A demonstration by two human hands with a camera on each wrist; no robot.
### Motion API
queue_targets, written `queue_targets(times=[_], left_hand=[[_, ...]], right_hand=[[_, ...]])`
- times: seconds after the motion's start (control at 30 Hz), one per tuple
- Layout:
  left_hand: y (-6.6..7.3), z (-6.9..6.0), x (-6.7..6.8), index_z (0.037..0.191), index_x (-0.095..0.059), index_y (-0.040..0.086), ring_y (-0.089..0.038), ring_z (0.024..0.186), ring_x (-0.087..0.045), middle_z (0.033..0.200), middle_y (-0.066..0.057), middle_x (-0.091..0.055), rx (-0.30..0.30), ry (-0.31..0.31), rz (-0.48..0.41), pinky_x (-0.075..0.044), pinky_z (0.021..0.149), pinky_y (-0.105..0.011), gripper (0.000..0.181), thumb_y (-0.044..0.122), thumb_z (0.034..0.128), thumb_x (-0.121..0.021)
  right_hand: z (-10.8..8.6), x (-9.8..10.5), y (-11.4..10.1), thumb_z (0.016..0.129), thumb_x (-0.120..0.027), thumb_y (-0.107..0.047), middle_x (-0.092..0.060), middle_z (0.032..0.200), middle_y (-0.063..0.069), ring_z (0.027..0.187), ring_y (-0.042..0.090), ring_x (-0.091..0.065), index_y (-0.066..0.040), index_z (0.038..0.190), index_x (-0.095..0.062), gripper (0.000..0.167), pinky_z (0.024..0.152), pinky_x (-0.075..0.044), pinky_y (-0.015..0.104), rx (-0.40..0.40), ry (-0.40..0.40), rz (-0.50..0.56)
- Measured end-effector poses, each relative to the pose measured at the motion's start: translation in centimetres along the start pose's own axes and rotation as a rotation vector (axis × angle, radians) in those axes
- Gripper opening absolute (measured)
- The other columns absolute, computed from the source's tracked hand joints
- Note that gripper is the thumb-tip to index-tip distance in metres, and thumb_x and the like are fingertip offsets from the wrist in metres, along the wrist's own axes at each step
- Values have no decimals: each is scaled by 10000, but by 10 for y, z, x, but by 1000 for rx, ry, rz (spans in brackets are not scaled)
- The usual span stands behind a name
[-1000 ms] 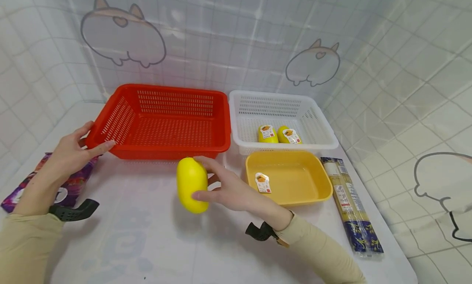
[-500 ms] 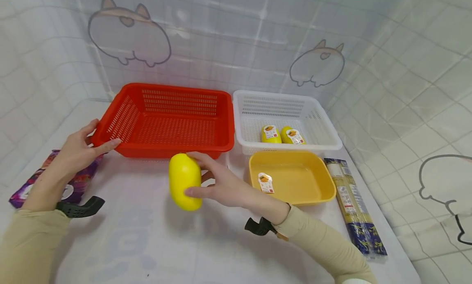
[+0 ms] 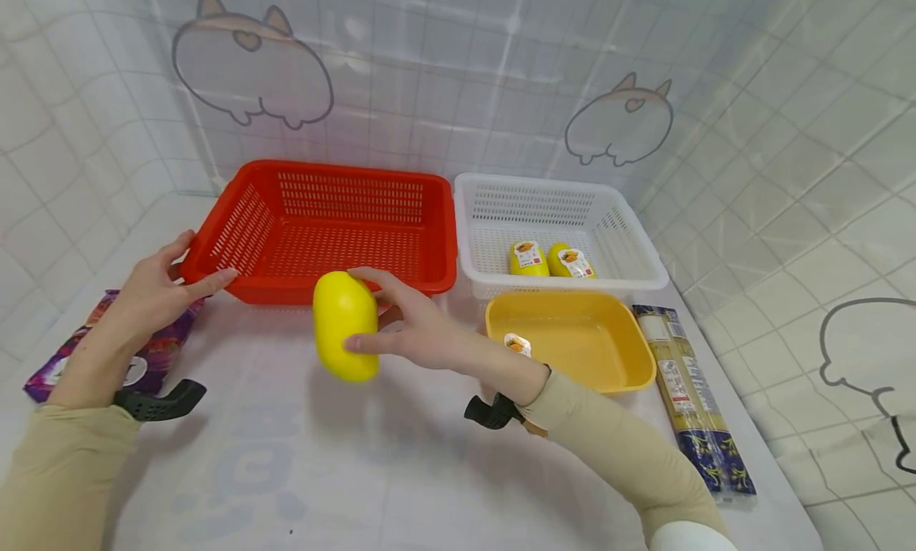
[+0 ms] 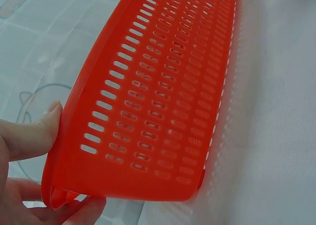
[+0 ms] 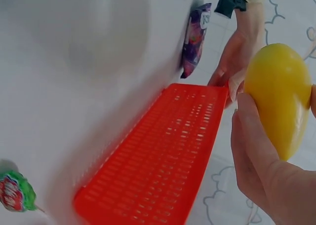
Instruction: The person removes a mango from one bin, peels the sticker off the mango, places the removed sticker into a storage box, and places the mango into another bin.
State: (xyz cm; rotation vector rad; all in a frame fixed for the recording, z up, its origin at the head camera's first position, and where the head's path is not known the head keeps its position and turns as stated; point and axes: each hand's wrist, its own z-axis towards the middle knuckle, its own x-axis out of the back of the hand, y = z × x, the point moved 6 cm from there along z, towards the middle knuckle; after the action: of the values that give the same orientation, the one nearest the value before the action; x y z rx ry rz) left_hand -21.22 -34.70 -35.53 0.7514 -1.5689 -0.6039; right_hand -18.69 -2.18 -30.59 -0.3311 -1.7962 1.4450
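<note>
Holding a yellow fruit (image 3: 343, 326) from its three o'clock side, the right hand (image 3: 422, 328) spreads thumb and fingers round it, so the fruit lies at nine o'clock from that palm. Its long axis runs close to twelve-to-six, top tipped slightly toward eleven. Apparently raised off the table (image 3: 429, 471), it sits at six o'clock from the red basket (image 3: 279, 290), overlapping the near rim in the head view. The left hand (image 3: 153, 292), farther from the fruit, grips the basket's eight o'clock corner, fingers curled under the rim.
</note>
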Motion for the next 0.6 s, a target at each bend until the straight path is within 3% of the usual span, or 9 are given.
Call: queue_targets(times=[0.33,0.6], left_hand=[[0,1,0,1573,154,131,-580,1384,-230,1631,-301,-57,-8,2,-18,-297,1011,-772,1005,503,979,-565],[-2,2,-1,1580,146,143,-568,1353,-279,1605,-336,-140,-8,19,-18,-320,1007,-762,1023,525,965,-578]], right_hand=[[20,10,-9,865,-794,-231,-554,1314,-2,1056,162,-625,-324,1524,-380,784,804,-586,261,4,33,-56],[36,16,-16,858,-799,-236,-557,1337,13,1054,162,-629,-316,1523,-404,778,799,-589,268,23,53,-45]])
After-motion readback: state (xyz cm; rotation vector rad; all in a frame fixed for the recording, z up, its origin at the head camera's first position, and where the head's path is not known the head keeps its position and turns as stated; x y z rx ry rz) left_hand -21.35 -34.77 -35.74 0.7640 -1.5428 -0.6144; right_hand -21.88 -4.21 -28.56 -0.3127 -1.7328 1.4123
